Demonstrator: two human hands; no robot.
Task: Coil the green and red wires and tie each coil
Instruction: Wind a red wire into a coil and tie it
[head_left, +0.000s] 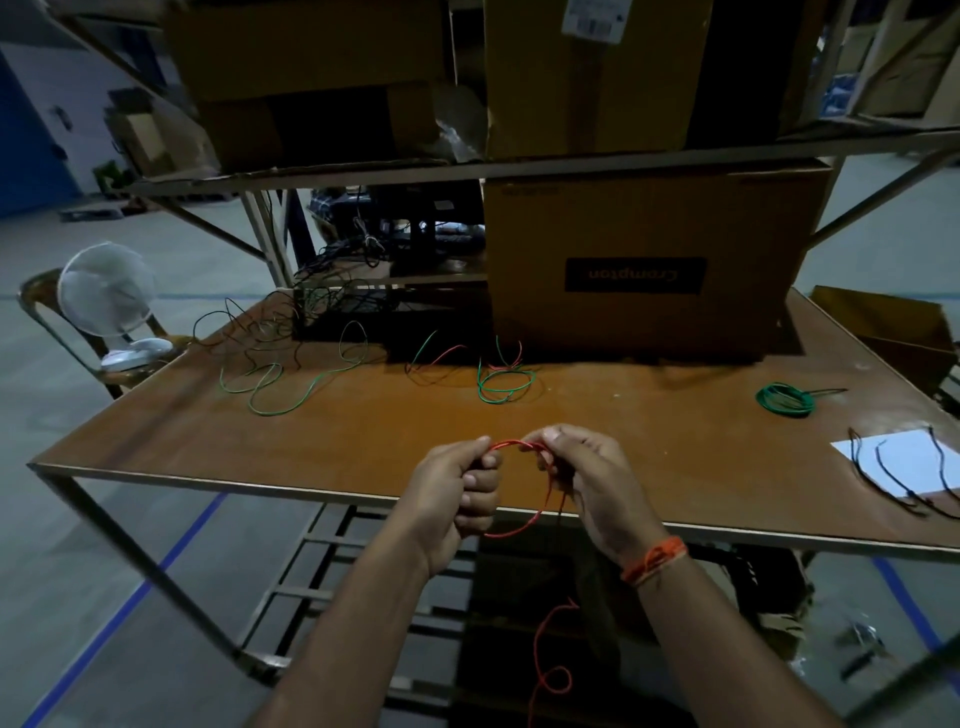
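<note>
- we see both hands held over the near edge of the counter (311, 431), each curled round the same red wire (511, 444); left hand (457, 493) grips the left side of the loop in a fist, right hand (587, 478) pinches the right side between thumb and fingers
- red wire forms a partial coil between the two hands; its loose tail hangs below the counter edge and curls near the floor
- orange thread band (655, 558) on the right wrist
- further out on the counter: a finished green coil (784, 399) at far right, well apart from the hands; a small tangle of green and red wires (503, 378) mid-counter, in front of the cardboard box (649, 260); a long loose green wire (280, 384) at left, beside a mess of black wires (270, 322)
- white sheet (893, 462) at the right edge with thin black ties (883, 478) lying across it
- white fan (111, 296) on a chair beyond the counter's left corner; shelf with more boxes above
</note>
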